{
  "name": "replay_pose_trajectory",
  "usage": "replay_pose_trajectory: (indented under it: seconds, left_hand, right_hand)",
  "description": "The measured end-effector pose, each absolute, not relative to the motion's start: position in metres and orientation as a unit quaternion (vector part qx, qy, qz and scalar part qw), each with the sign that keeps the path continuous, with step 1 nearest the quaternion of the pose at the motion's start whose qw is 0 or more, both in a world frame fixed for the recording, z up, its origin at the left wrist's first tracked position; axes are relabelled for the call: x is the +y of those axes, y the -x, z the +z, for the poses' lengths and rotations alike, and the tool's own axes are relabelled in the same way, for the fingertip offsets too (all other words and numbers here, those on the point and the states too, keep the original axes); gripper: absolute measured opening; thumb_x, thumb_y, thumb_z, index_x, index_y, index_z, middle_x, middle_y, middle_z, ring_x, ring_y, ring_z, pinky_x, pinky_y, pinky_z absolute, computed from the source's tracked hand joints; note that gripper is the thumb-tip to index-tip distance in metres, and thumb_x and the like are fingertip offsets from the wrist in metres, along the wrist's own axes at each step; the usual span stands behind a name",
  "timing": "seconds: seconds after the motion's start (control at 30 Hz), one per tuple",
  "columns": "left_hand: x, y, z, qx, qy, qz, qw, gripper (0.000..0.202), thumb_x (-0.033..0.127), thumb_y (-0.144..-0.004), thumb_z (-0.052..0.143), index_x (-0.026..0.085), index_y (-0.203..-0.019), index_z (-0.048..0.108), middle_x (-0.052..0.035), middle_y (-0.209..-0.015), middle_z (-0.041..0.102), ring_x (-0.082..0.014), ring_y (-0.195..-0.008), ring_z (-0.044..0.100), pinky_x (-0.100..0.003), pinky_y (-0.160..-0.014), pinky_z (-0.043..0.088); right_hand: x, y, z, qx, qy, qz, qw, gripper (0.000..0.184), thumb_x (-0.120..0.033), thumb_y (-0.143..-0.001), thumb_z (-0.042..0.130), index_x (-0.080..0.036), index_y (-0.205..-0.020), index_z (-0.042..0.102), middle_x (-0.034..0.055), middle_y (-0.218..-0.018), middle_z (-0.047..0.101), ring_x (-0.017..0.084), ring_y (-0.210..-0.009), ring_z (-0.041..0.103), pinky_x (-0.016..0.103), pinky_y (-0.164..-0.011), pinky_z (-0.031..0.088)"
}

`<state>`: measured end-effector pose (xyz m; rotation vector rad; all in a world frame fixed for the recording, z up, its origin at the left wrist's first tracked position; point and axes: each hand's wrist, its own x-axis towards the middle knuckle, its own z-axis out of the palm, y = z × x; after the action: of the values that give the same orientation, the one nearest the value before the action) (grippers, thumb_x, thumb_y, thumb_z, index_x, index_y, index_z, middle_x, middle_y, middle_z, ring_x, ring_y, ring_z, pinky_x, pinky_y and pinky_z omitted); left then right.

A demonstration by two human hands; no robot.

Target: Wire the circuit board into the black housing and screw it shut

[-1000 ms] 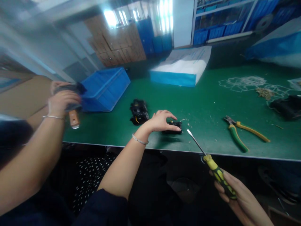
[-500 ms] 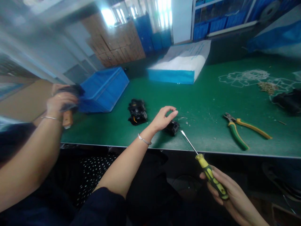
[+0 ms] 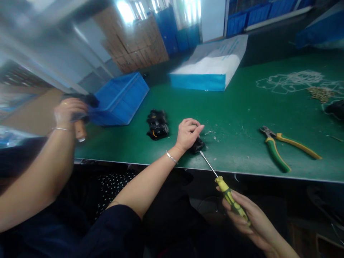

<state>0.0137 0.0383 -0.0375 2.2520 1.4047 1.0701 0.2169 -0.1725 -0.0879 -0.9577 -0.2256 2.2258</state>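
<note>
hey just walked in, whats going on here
A person is working on a small black part at the near edge of a green table. Their left hand is over it, its grip hard to make out, and their right hand holds a yellow-and-dark screwdriver with its tip at the part. Another black part lies to the left, and open pliers to the right. At far left, a co-worker's hand holds something dark and blurred.
</note>
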Motion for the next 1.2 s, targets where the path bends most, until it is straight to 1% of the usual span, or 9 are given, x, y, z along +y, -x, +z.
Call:
replay_pose_trajectory:
  seconds: [0.07,0.1,0.17,0.23,0.33,0.47,0.63,0.9,1.2]
  left_hand:
    - [0.035,-0.015,-0.039,0.515,-0.762,0.372,0.128,0.042,0.040,-0.089,0.048,0.022,-0.052,0.058,0.0006,-0.094,0.067,-0.0147,-0.109,0.051,-0.031,-0.102,0.034]
    - [0.033,-0.016,-0.041,0.530,-0.748,0.377,0.130,0.043,0.040,-0.090,0.045,0.021,-0.054,0.059,0.0002,-0.096,0.066,-0.0145,-0.108,0.051,-0.031,-0.101,0.035]
    - [0.030,-0.017,-0.046,0.553,-0.723,0.388,0.147,0.044,0.042,-0.092,0.039,0.020,-0.058,0.058,-0.0016,-0.091,0.065,-0.0136,-0.100,0.056,-0.028,-0.095,0.039]
    - [0.030,-0.018,-0.051,0.564,-0.707,0.394,0.165,0.046,0.043,-0.093,0.036,0.020,-0.058,0.054,-0.0019,-0.080,0.062,-0.0125,-0.086,0.058,-0.025,-0.085,0.043]
    - [0.033,-0.018,-0.056,0.569,-0.703,0.392,0.166,0.045,0.043,-0.092,0.038,0.020,-0.056,0.052,-0.0013,-0.072,0.058,-0.0120,-0.076,0.057,-0.024,-0.077,0.043]
    - [0.039,-0.018,-0.060,0.568,-0.707,0.389,0.161,0.043,0.038,-0.091,0.040,0.019,-0.054,0.052,-0.0018,-0.071,0.057,-0.0126,-0.073,0.057,-0.025,-0.073,0.043]
    - [0.044,-0.017,-0.064,0.531,-0.721,0.415,0.162,0.042,0.033,-0.089,0.043,0.019,-0.051,0.051,-0.0021,-0.068,0.056,-0.0134,-0.069,0.054,-0.027,-0.069,0.042]
    - [0.044,-0.017,-0.066,0.528,-0.722,0.418,0.157,0.040,0.029,-0.089,0.042,0.019,-0.050,0.050,-0.0016,-0.067,0.054,-0.0128,-0.068,0.053,-0.027,-0.068,0.040]
    - [0.043,-0.019,-0.064,0.542,-0.718,0.410,0.151,0.041,0.029,-0.088,0.042,0.019,-0.049,0.050,-0.0014,-0.067,0.054,-0.0123,-0.067,0.053,-0.026,-0.067,0.040]
  right_hand:
    - [-0.171,-0.217,-0.090,-0.082,0.359,0.864,0.345,0.030,-0.037,-0.088,0.056,-0.023,-0.115,0.057,0.0000,-0.078,0.050,-0.001,-0.042,0.025,0.011,-0.033,0.008]
    - [-0.170,-0.217,-0.091,-0.080,0.354,0.866,0.344,0.030,-0.037,-0.089,0.056,-0.023,-0.115,0.057,0.0000,-0.078,0.050,-0.001,-0.043,0.025,0.011,-0.033,0.008]
    - [-0.168,-0.216,-0.093,-0.079,0.347,0.870,0.342,0.030,-0.037,-0.089,0.055,-0.023,-0.116,0.057,0.0002,-0.078,0.050,-0.001,-0.043,0.025,0.011,-0.033,0.008]
    - [-0.166,-0.215,-0.094,-0.080,0.340,0.872,0.342,0.030,-0.037,-0.090,0.054,-0.023,-0.116,0.057,0.0003,-0.079,0.050,-0.001,-0.043,0.025,0.011,-0.034,0.009]
    - [-0.165,-0.215,-0.096,-0.078,0.334,0.875,0.342,0.030,-0.037,-0.091,0.053,-0.023,-0.117,0.057,-0.0001,-0.077,0.050,-0.001,-0.043,0.025,0.011,-0.034,0.008]
    - [-0.165,-0.216,-0.096,-0.071,0.336,0.877,0.336,0.030,-0.036,-0.091,0.053,-0.023,-0.117,0.056,-0.0003,-0.077,0.049,-0.001,-0.043,0.025,0.011,-0.034,0.008]
    - [-0.165,-0.215,-0.098,-0.084,0.350,0.869,0.339,0.031,-0.036,-0.090,0.053,-0.023,-0.119,0.055,-0.0004,-0.077,0.050,-0.001,-0.042,0.024,0.012,-0.033,0.009]
    - [-0.166,-0.211,-0.091,-0.089,0.381,0.855,0.341,0.036,-0.037,-0.088,0.056,-0.022,-0.121,0.054,0.0002,-0.077,0.051,-0.001,-0.041,0.025,0.012,-0.033,0.009]
    - [-0.167,-0.209,-0.091,-0.070,0.368,0.861,0.345,0.036,-0.036,-0.088,0.056,-0.022,-0.121,0.054,-0.0008,-0.075,0.049,-0.001,-0.041,0.025,0.012,-0.032,0.009]
